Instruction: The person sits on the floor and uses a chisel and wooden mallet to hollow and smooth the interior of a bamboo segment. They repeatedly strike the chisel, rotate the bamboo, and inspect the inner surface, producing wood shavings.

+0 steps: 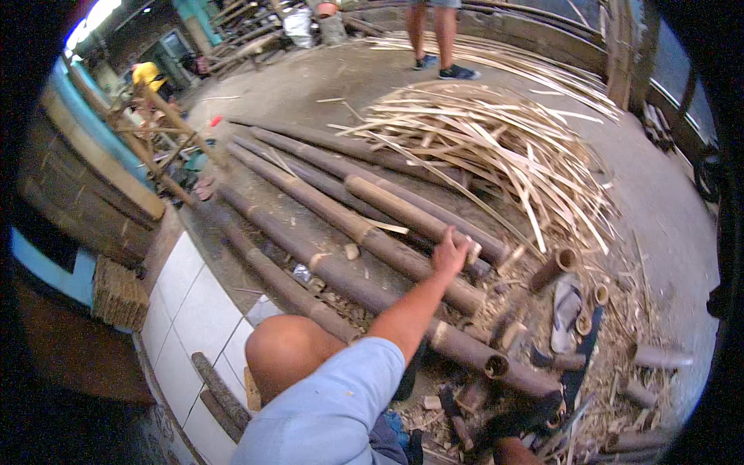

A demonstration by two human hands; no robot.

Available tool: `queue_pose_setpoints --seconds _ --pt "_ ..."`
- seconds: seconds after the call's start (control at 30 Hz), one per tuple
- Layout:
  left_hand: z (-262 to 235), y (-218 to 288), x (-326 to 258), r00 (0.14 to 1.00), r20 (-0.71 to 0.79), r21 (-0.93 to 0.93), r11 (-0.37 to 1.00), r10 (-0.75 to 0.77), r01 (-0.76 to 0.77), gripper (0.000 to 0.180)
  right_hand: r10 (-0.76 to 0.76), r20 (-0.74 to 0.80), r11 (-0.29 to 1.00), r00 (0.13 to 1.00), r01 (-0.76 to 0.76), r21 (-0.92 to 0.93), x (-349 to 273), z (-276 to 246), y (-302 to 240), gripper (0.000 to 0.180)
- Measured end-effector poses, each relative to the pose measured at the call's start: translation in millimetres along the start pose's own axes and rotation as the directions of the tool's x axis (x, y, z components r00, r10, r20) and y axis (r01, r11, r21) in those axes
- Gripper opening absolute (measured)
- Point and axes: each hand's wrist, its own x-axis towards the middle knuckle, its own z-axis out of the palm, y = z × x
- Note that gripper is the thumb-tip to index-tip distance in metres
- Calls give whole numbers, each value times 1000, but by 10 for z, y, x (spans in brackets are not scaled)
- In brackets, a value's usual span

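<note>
My left hand (452,253) reaches out ahead, its fingers bent round the near end of a shorter brown bamboo pole (395,203). This pole rests on top of longer bamboo poles (310,198) laid side by side on the ground. A pale bit shows at the fingertips; I cannot tell whether it is the pole's cut end or a separate piece. At the lower edge a dark brown patch may be part of my other arm or leg; my right hand cannot be made out. To the right stands an upright bamboo stub (553,268).
A heap of pale split strips (496,147) lies beyond the poles. A grey sandal (566,314), short bamboo offcuts (659,356) and shavings litter the right side. White tiles (174,283) run along the left. A person's legs (432,39) stand at the back; another person in yellow (147,75) is farther left.
</note>
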Motion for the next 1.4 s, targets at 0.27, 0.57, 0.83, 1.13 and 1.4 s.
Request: queue_pose_setpoints --seconds 0.27,0.57,0.83,1.13,1.4 --pt "-94 -154 -543 808 -232 -898 438 -542 36 89 27 13 1000 1000 -27 3 -12 41 -25 70" --pt "-703 430 -1223 976 -201 -700 709 -86 -82 88 37 8 998 999 -37 46 -307 -24 0 67" --pt "-1061 1370 -1408 913 -307 -783 473 269 -403 75 107 -17 989 994 -104 108 -878 -72 331 65" --pt "-1163 1924 -1589 875 -236 -788 443 423 -427 65 528 -73 839 846 -506 200 -2265 -430 1165 62" --pt "-1091 2141 -2035 809 -185 -880 273 558 -389 55 742 -80 658 666 -698 282 -2893 -544 1383 60"
